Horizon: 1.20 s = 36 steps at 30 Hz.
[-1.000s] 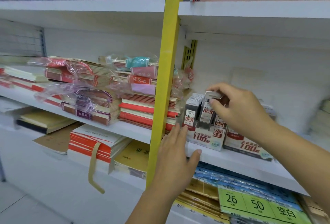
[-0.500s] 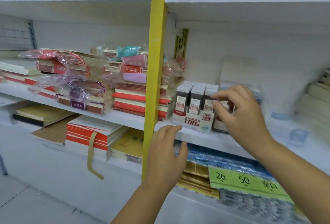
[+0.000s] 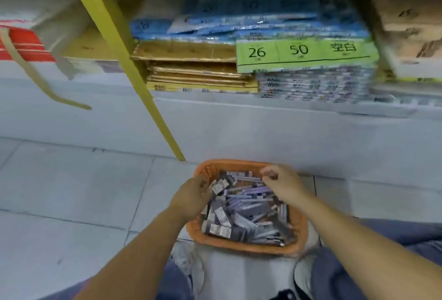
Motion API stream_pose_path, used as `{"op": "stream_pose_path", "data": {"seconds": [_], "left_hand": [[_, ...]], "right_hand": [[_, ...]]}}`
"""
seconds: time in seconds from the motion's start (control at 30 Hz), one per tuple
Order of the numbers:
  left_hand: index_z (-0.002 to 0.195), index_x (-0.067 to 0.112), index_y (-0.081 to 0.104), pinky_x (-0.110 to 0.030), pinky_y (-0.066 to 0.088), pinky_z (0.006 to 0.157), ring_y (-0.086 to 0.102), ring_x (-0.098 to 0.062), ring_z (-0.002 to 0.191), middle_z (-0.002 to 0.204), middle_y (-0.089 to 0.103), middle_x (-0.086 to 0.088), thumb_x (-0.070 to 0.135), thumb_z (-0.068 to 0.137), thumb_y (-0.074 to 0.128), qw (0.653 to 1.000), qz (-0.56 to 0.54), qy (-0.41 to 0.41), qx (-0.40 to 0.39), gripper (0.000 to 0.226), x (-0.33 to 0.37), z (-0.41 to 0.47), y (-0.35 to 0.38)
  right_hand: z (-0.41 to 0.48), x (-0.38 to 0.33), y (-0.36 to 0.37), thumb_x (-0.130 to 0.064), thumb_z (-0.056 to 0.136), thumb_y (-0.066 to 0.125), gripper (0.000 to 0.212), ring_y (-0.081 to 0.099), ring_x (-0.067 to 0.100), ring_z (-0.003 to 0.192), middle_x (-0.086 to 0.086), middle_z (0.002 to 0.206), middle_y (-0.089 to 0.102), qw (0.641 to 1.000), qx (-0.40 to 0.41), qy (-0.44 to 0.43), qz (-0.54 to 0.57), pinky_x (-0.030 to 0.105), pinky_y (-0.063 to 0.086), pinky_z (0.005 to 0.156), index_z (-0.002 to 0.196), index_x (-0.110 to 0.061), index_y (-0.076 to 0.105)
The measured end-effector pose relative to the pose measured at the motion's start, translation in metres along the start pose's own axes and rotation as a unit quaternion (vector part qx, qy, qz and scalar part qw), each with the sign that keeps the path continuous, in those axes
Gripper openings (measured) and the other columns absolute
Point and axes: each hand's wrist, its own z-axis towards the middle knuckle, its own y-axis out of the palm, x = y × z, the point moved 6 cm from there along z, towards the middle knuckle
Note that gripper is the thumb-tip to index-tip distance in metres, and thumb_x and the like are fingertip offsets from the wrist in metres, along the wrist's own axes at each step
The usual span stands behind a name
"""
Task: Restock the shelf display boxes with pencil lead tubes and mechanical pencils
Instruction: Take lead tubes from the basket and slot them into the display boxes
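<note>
An orange plastic basket [image 3: 248, 246] stands on the floor in front of my knees. It holds a loose pile of dark pencil lead tubes [image 3: 218, 228] with white labels and purple-grey mechanical pencils [image 3: 248, 194]. My left hand [image 3: 191, 198] reaches in from the left. Its fingertips are against a lead tube [image 3: 220, 186], and the fingers are hidden behind the back of the hand. At the far side of the pile, my right hand [image 3: 282, 185] has its fingers curled and pinched together. The blur hides whether either hand holds anything. The display boxes are out of view.
A yellow shelf upright [image 3: 134, 70] slants down to the floor just left of the basket. The bottom shelf [image 3: 263, 113] carries stacked paper packs, one with a green label [image 3: 303, 54] reading 26 and 50. A red-and-white pack [image 3: 24, 46] lies at left. Grey floor tiles [image 3: 71, 192] spread to the left.
The view dropped from the shelf's display boxes to the basket on the floor. Both hands left the shelf and now reach into the basket.
</note>
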Motion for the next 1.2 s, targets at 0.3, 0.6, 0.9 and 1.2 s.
{"op": "stream_pose_path", "data": {"seconds": [0.3,0.6,0.9,1.2], "left_hand": [[0.138,0.013,0.053,-0.035,0.047,0.097,0.060,-0.023,0.112,0.134,0.061,-0.007,0.029,0.090,0.072,0.992,-0.040,-0.099,-0.063,0.055,-0.054,0.031,0.103],[0.139,0.016,0.047,-0.046,0.045,0.107,0.054,-0.026,0.121,0.138,0.048,-0.005,0.028,0.083,0.080,0.982,-0.092,-0.162,0.030,0.066,-0.064,0.039,0.128],[0.134,0.021,0.049,-0.037,0.054,0.085,0.062,-0.017,0.098,0.109,0.061,0.008,0.035,0.078,0.084,0.974,-0.143,-0.173,0.028,0.068,-0.063,0.040,0.136],[0.125,0.018,0.056,-0.028,0.054,0.069,0.066,-0.012,0.084,0.100,0.068,0.007,0.022,0.083,0.081,0.966,-0.171,-0.192,-0.033,0.049,-0.070,0.048,0.141]], "right_hand": [[0.003,0.096,0.096,-0.029,0.090,0.065,0.040,0.047,0.027,0.121,0.007,0.130,0.055,0.987,-0.127,0.059,-0.082,0.035,0.037,0.103,0.129,-0.025,0.057],[0.017,0.077,0.105,-0.040,0.084,0.067,0.018,0.041,0.021,0.109,-0.008,0.103,0.049,0.977,-0.055,0.015,-0.205,0.034,0.036,0.091,0.097,-0.033,0.056],[-0.002,0.080,0.127,-0.030,0.090,0.063,0.028,0.059,0.011,0.088,-0.012,0.098,0.055,0.979,-0.182,0.091,0.000,0.026,0.044,0.066,0.114,-0.025,0.050],[0.004,0.071,0.146,-0.038,0.074,0.077,0.065,0.056,0.010,0.085,-0.007,0.112,0.056,0.965,-0.229,0.123,-0.020,0.026,0.041,0.062,0.128,-0.024,0.046]]}}
